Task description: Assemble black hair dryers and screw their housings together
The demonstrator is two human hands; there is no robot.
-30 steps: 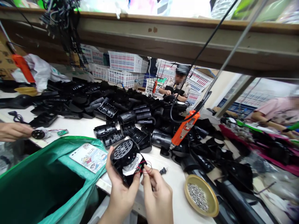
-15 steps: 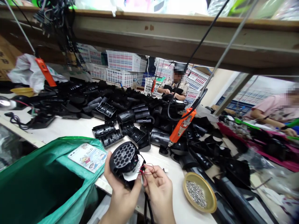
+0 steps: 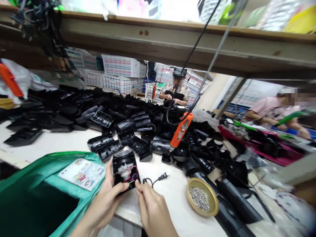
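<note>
My left hand (image 3: 110, 189) is closed around a black plastic housing (image 3: 123, 160), tilted with its hollow side towards me. Red and blue wires (image 3: 133, 177) and a pale part show inside it, and a small circuit board (image 3: 132, 185) sits at the near edge under my thumb. My right hand (image 3: 150, 200) pinches at the housing's lower right corner; what its fingertips hold is hidden. Just beyond that hand, a black power cord with a two-pin plug (image 3: 162, 176) lies on the white table.
A bowl of screws (image 3: 202, 197) stands to the right. An orange electric screwdriver (image 3: 181, 130) hangs above piled black housings (image 3: 111, 120). At left, a green bag (image 3: 44, 184) carries a phone in a cartoon case (image 3: 82, 173). Two people work beyond, near white crates (image 3: 123, 65).
The housing has turned from its round grille side to its hollow wired side. My right hand has left the red wires for the housing's corner. The plug now shows, and the view has swung right.
</note>
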